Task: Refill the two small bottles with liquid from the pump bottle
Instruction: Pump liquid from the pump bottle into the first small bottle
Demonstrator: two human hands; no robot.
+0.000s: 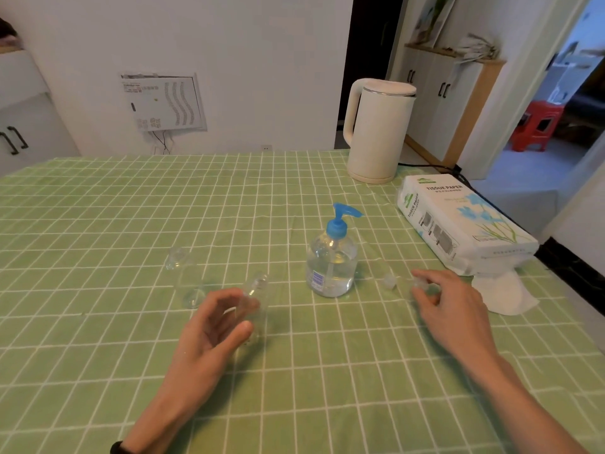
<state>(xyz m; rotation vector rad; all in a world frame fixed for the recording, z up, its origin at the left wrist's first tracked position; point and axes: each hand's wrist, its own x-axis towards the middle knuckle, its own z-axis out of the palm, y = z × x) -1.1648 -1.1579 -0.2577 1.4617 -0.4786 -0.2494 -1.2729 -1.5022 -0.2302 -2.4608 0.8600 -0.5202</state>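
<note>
The pump bottle (331, 263), clear with a blue pump head, stands mid-table and is partly filled with clear liquid. My left hand (209, 326) curls its fingers and thumb around a small clear bottle (257, 290), which stands upright and uncapped left of the pump bottle. A second small clear bottle (185, 278) lies on its side further left. My right hand (448, 306) is right of the pump bottle, and its fingertips pinch a small clear cap (421, 285). Another clear cap (389, 280) sits on the cloth between that hand and the pump bottle.
A green checked cloth (131, 208) covers the table. A cream kettle (376, 132) stands at the back right, its black cord trailing off the edge. A tissue paper pack (458, 221) lies at the right edge, with a loose white tissue (504, 294) in front of it.
</note>
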